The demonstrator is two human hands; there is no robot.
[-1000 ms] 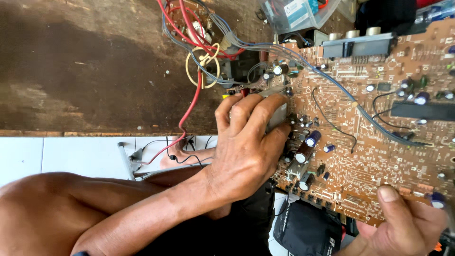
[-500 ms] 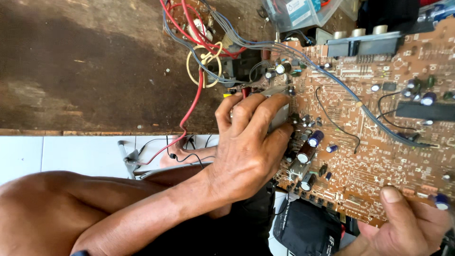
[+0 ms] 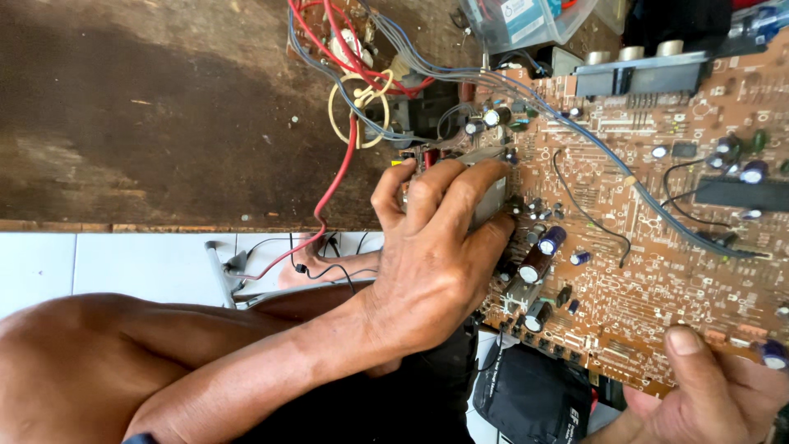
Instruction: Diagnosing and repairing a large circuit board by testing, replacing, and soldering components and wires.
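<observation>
Left hand grip unchanged on circuit board, right hand steady

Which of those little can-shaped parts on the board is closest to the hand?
The dark capacitor beside the left hand, nearly touching its fingers. The blue-topped one sits farther off.

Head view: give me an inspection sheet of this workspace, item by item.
Surface: dark worn wooden bench, white tiled floor below its edge.
Job's things: brown circuit board with capacitors, tilted off the bench edge.
Clutter: clear plastic box at the top; black pouch below the board.
Hands: left hand closed over a grey metal part on the board; right hand pinches the board's lower edge.
Cables: red wire and blue wire bundle run across the board.
Surroundings: the person's bare knee.
</observation>
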